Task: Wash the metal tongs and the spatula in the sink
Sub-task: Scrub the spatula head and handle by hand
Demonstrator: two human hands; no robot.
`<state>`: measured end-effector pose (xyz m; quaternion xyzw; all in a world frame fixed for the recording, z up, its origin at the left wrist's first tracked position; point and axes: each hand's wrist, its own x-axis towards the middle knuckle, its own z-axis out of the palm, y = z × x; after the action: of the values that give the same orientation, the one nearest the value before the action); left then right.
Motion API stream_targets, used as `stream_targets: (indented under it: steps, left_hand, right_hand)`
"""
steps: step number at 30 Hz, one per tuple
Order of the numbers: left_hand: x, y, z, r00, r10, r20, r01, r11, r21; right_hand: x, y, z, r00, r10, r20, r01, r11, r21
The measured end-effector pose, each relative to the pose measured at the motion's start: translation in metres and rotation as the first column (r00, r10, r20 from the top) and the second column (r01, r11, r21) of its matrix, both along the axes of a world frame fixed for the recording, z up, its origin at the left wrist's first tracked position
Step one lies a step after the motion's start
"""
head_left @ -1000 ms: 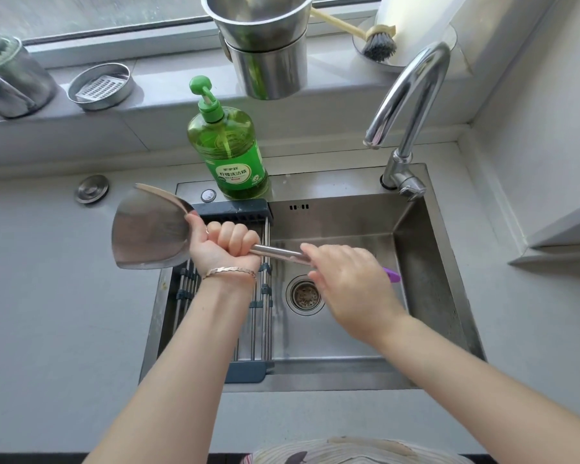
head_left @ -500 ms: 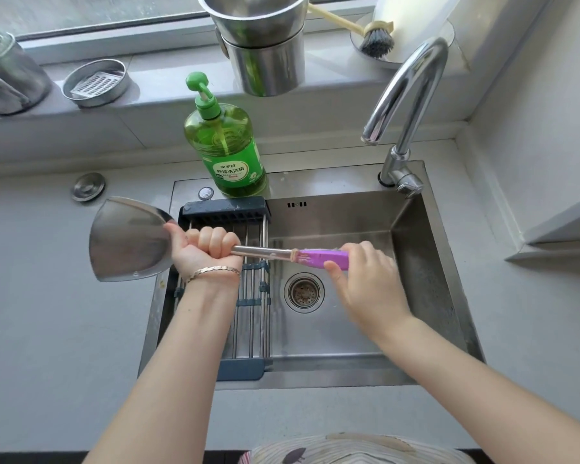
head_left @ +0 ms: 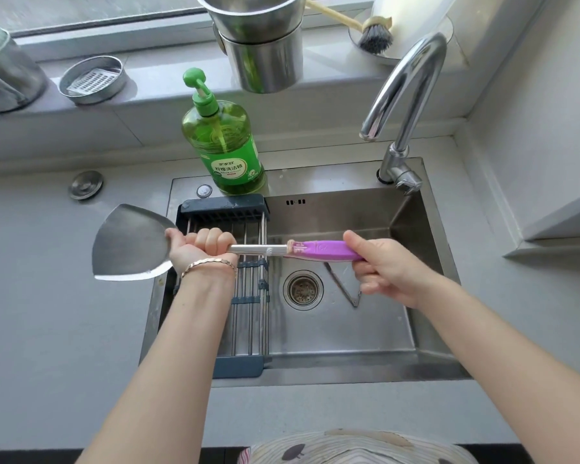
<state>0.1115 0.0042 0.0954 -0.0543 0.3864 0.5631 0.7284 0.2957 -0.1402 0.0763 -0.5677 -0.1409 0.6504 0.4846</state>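
Item 1: spatula (head_left: 258, 249), steel with a purple grip, held level above the sink (head_left: 349, 333); its blade sticks out past the basin's 9 o'clock edge and its grip points toward 3 o'clock.
Item 2: left hand (head_left: 198, 249), bracelet (head_left: 208, 264) at the wrist, fist wrapped round the shaft just beside the blade.
Item 3: right hand (head_left: 382, 269), fingers curled round the end of the purple grip.
Item 4: metal tongs (head_left: 340, 286), lying on the basin floor just at 3 o'clock of the drain (head_left: 303, 289), partly hidden under the right hand.
Item 5: drying rack (head_left: 248, 296), set across the basin's 9 o'clock side.
Item 6: green soap bottle (head_left: 225, 145), upright on the sink's rim at 11 o'clock.
Item 7: faucet (head_left: 406, 95), at 1 o'clock.
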Motion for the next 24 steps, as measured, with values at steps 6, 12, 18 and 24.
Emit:
stream_targets:
  steps: [6,12,18,24]
  left_hand:
    - [0.007,-0.007,-0.003,0.996,0.084,-0.027,-0.086,0.992,-0.088]
    - [0.010,-0.016,-0.004,0.995,0.082,-0.064,-0.087,0.993,-0.085]
    - [0.011,-0.016,-0.003,0.994,0.080,-0.080,-0.087,0.992,-0.088]
    - [0.010,-0.019,-0.002,0.992,0.099,-0.074,-0.104,0.992,-0.073]
  right_hand:
    - [-0.028,-0.009,-0.010,0.536,-0.296,0.791,0.197,0.955,0.223]
    - [-0.042,-0.009,-0.007,-0.039,-0.127,0.991,-0.092,0.988,0.123]
    - [-0.067,-0.016,-0.009,-0.259,0.052,0.965,-0.409,0.899,-0.158]
    - [-0.055,-0.007,-0.003,-0.129,0.158,0.979,-0.253,0.949,-0.187]
